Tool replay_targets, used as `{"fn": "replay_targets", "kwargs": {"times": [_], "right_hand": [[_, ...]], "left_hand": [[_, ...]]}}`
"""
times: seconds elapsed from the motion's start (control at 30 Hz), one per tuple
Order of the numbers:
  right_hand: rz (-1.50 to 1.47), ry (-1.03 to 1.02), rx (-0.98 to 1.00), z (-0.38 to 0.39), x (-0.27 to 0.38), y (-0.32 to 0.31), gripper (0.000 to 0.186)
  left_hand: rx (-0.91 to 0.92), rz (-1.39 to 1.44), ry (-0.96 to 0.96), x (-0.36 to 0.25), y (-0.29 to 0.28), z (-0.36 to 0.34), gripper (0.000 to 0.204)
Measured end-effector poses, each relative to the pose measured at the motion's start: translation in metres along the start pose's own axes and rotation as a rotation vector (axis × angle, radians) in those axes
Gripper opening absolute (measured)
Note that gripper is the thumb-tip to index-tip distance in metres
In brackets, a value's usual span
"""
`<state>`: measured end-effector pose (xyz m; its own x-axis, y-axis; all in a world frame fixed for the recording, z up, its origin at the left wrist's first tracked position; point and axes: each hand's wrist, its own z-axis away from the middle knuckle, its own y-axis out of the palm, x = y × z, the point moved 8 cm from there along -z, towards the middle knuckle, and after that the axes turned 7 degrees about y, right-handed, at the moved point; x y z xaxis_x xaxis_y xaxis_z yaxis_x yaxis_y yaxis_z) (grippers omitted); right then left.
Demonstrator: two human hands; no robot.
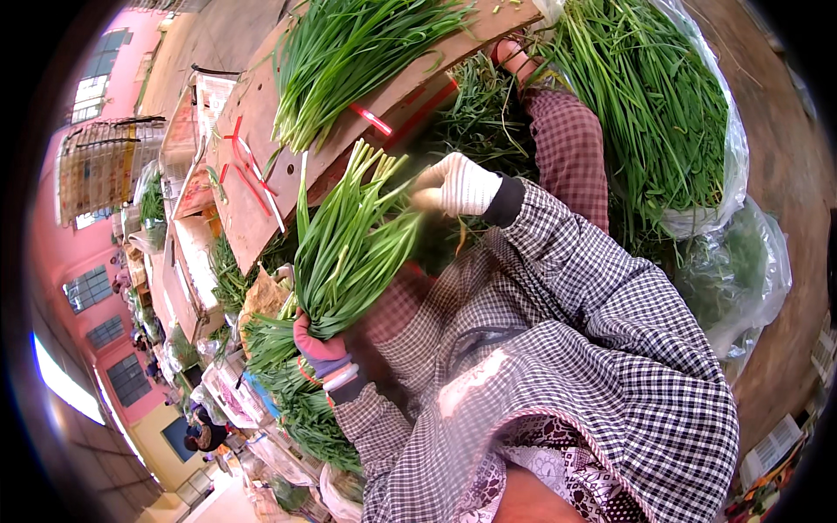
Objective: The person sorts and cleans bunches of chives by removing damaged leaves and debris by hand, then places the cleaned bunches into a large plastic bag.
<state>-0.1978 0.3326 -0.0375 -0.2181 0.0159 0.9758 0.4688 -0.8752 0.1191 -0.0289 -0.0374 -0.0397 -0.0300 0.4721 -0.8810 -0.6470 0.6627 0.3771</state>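
A loose bunch of garlic chives (349, 253), with green leaves and pale cut stem ends, is gripped low down by my left hand (321, 349) in a pink and purple glove. My right hand (458, 185), in a white knit glove with a dark cuff, is closed beside the upper part of this bunch. Its fingertips are slightly blurred, so what they pinch is unclear. Just beyond the bunch, a larger pile of garlic chives (349, 70) lies on a wooden board (248, 174).
Red and white tie strips (253, 174) lie on the board. To the right, a clear plastic bag (737, 148) holds many chives, with another filled bag (732, 270) nearer. More greens (309, 410) lie by my left forearm. Market stalls and a distant person (207, 433) appear at left.
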Motion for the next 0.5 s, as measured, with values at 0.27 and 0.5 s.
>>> {"fn": "replay_targets", "kwargs": {"times": [0.27, 0.5], "right_hand": [[0.089, 0.137, -0.094, 0.011, -0.012, -0.019, 0.026], [0.183, 0.258, 0.101, 0.003, -0.006, 0.017, 0.032]], "left_hand": [[-0.002, -0.05, 0.035, 0.002, -0.014, 0.0, 0.028], [-0.03, -0.053, 0.037, 0.002, -0.013, 0.001, 0.031]]}}
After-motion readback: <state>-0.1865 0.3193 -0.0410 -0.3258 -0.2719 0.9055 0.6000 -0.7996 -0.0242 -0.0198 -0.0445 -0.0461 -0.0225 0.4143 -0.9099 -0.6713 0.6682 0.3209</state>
